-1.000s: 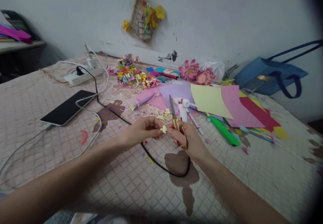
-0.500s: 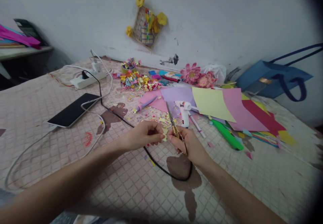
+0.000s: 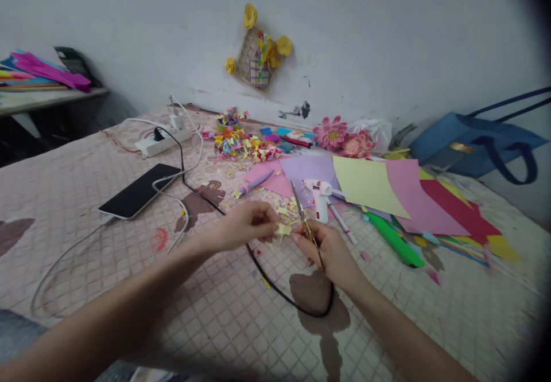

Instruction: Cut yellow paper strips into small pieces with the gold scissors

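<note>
One paper scrap (image 3: 284, 229) juts from our pinching left hand (image 3: 249, 225) toward our right hand (image 3: 334, 251), which holds scissors (image 3: 300, 210) pointing away from us.

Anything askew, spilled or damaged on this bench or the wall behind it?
Wall hanging hangs tilted; black smudges mark the wall below right. Loose paper scraps litter the table left of the glue gun. Brown patches on the cover: stains or print, can't tell.
</note>
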A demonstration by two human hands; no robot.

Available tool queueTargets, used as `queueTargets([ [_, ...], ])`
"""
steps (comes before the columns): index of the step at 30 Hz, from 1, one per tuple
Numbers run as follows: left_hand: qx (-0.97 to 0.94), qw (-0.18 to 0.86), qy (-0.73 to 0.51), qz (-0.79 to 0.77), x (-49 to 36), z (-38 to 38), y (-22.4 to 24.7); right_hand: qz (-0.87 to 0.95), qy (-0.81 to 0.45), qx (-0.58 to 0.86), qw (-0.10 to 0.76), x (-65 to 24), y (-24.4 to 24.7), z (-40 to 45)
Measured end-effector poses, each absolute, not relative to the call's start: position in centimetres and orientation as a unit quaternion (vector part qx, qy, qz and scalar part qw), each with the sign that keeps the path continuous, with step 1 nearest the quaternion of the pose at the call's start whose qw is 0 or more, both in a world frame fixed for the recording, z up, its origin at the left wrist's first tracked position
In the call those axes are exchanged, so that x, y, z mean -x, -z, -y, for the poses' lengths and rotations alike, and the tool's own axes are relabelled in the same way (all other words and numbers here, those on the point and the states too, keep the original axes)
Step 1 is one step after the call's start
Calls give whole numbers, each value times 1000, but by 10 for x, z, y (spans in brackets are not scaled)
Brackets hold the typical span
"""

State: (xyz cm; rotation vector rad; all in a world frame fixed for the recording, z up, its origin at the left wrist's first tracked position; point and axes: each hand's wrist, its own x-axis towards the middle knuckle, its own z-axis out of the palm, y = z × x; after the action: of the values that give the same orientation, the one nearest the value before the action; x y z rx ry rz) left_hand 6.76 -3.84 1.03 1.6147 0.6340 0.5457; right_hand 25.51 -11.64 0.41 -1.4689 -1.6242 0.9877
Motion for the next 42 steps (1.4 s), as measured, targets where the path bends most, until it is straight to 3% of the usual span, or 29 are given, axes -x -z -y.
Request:
queueTargets([
  [5,-666,525,-359,-390,-30,20,-33,692,-260,597,313,-270,-7,122],
  [11,-675,501,-338,-424,-4,25,-20,767,-105,615,151,-293,-10,147],
  [15,-701,495,-304,-413,-6,23,1,785,-40,612,87,-321,-4,166],
  [18,-776,375,-266,-431,-13,19,8,772,-14,633,62,-342,2,177],
  [21,-836,232,-212,-449,-18,15,8,760,-1,648,59,-356,5,184],
  [26,-863,126,-206,-445,-24,10,0,749,21,658,78,-364,7,188],
  [33,-933,157,-134,-294,-35,-9,-9,751,14,655,77,-361,8,186],
  [42,-955,176,-92,-219,-41,-19,-9,742,-16,664,90,-359,9,184],
])
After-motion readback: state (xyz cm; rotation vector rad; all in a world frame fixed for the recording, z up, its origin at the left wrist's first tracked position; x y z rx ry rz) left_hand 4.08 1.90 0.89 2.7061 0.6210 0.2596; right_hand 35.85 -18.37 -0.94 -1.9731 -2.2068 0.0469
